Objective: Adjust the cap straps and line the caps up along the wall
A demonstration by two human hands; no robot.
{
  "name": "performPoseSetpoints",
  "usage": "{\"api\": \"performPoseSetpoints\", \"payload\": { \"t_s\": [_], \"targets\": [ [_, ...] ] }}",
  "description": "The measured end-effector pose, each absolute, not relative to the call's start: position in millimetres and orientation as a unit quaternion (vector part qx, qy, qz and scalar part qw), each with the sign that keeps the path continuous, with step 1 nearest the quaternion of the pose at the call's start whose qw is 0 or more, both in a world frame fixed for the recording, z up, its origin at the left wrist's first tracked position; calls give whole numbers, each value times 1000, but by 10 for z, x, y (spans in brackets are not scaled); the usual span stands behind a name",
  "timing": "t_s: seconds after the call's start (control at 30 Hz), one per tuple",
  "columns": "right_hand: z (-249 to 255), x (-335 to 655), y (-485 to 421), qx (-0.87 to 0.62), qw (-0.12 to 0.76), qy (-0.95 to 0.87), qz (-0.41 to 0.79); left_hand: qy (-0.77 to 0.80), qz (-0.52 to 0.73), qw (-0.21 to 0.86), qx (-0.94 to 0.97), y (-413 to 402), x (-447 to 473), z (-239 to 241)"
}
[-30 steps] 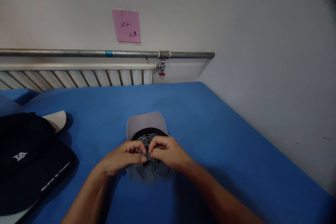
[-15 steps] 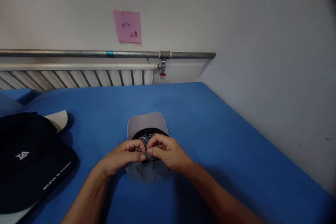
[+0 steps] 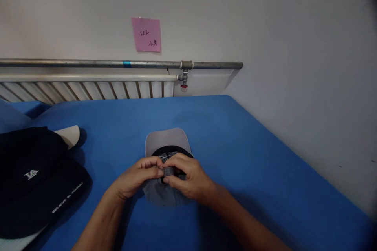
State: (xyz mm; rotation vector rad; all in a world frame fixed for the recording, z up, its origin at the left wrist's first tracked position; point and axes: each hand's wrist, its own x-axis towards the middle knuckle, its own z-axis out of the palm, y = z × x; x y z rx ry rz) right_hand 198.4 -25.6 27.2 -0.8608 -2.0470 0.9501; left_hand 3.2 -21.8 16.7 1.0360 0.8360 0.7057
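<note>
Narrow dark-grey strap: left hand pinched tight, right hand half-curled, both holding it; fingertip-only grip might slip. Grey fabric cap: beneath them.

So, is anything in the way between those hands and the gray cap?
Nothing visible is: the left hand and right hand both touch the strap of the gray cap. The dark cap lies off to the left, apart from them.

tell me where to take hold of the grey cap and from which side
Probably by the brim of the grey cap, pinched at its outer edge, coming from the side nearest the far wall: it juts that way, broad and uncovered.
</note>
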Motion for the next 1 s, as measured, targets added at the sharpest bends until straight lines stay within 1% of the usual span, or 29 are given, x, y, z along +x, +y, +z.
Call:
{"api": "performPoseSetpoints", "payload": {
  "t_s": [0.13, 0.3, 0.43, 0.63, 1.0],
  "targets": [
    [218, 1969, -249, -340, 363, -793, 351, 373, 345, 725, 466, -210, 40, 164],
    [198, 1973, -247, -326, 402, -797, 310, 365, 396, 699, 471, -198, 20, 160],
    [209, 1976, -260, -299, 415, -810, 287, 387, 375, 676, 502, -199, 4, 180],
    [190, 1967, -255, -279, 417, -825, 261, 396, 352, 689, 494, -220, 14, 194],
    [193, 1950, -251, -273, 407, -836, 248, 388, 363, 696, 483, -216, 55, 187]
  ]
}}
